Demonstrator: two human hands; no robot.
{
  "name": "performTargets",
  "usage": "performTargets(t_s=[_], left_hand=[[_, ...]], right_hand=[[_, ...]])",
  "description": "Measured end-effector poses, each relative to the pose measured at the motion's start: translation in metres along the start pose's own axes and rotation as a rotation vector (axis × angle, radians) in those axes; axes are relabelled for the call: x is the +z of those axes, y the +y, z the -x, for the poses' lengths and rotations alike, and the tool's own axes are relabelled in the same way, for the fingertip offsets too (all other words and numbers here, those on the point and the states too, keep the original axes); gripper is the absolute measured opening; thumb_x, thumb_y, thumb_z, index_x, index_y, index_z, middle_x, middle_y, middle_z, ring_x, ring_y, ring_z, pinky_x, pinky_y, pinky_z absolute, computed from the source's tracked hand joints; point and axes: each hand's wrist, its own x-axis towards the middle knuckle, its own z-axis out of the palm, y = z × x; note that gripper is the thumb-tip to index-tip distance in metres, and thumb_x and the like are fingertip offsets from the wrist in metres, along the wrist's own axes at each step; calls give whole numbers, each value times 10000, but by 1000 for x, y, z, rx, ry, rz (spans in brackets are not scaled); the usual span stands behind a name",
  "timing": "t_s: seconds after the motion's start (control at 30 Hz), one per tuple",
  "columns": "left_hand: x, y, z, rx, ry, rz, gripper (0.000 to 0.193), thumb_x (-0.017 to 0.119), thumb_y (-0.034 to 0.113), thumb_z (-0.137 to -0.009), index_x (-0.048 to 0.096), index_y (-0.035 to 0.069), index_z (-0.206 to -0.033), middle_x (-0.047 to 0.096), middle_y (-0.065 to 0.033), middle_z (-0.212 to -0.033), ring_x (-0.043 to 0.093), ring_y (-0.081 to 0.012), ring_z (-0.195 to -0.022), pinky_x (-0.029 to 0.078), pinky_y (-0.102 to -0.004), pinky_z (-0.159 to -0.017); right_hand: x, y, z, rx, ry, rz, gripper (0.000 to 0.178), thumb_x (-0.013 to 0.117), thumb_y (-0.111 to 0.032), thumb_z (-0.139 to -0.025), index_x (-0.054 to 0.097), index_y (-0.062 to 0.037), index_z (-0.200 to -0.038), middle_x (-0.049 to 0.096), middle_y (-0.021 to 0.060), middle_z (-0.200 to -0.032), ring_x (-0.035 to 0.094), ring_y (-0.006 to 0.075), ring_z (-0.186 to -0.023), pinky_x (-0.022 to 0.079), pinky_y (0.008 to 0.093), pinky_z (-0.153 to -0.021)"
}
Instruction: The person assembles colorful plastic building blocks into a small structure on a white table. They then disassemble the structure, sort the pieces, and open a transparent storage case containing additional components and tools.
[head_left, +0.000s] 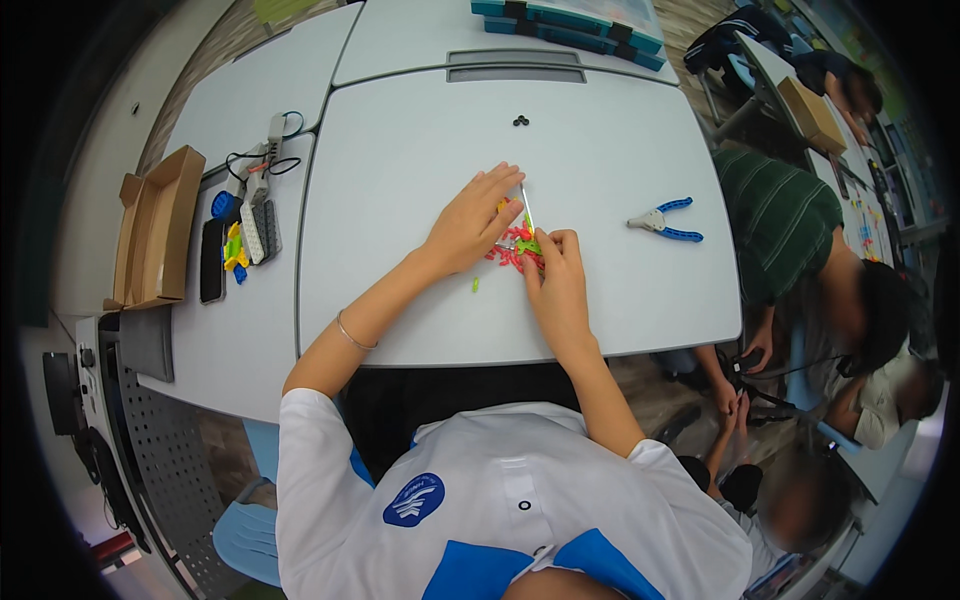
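A small heap of red plastic pieces (503,257), with some green and orange ones mixed in, lies on the white table. My left hand (470,222) rests at the heap's left side, fingers stretched out and partly covering it. A thin silvery rod (529,208) lies along its fingertips; whether the hand grips it does not show. From the right, my right hand (560,285) reaches into the heap with bent fingers, thumb and forefinger closed around a green plastic piece (528,246). One loose light-green piece (475,285) sits just below the heap.
Blue-handled pliers (665,220) lie to the right. A small black three-lobed part (521,121) is farther up. Teal cases (570,30) stand at the far edge. On the left are an open cardboard box (160,230), a phone (212,260) and building parts (235,248). Other people sit at right.
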Motion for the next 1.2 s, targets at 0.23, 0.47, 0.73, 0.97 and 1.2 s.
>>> performTargets(t_s=[0.23,0.47,0.73,0.97,1.2], left_hand=[[-20,-6,27,-88,16,195,440,442,241,-1080,474,29,-1464,447,-168,-1546,357,-330,-1480,261,-416,-1227],[-66,9,116,-257,159,-232,524,552,253,-1031,435,23,-1487,405,-194,-1570,334,-337,-1493,250,-459,-1227],[-111,-14,245,-698,288,-523,685,532,320,-1024,287,-33,-1558,279,-232,-1630,205,-342,-1545,124,-473,-1253],[-92,-5,217,-618,339,-473,693,538,313,-1025,272,-36,-1562,268,-240,-1631,197,-363,-1543,141,-468,-1251],[-41,31,147,-457,352,-257,703,544,317,-1032,262,-57,-1557,248,-249,-1635,199,-371,-1541,171,-454,-1246]], right_hand=[[20,-12,-3,-30,-49,-26,366,652,-7,-927,581,114,-1265,517,182,-1119,608,308,-977,541,364,-802],[-11,-14,-12,-28,-157,-80,528,732,-143,-913,544,83,-1351,525,180,-1269,560,308,-1121,492,417,-922],[-4,-6,-14,-378,-328,260,1037,771,-440,-860,205,81,-1556,239,294,-1606,210,445,-1510,236,494,-1213],[38,-8,-40,-511,-375,332,1058,692,-554,-891,196,112,-1546,222,295,-1617,178,431,-1527,181,499,-1234],[57,-15,-60,-471,-399,37,813,582,-466,-992,286,51,-1546,299,254,-1607,259,390,-1511,172,486,-1241]])
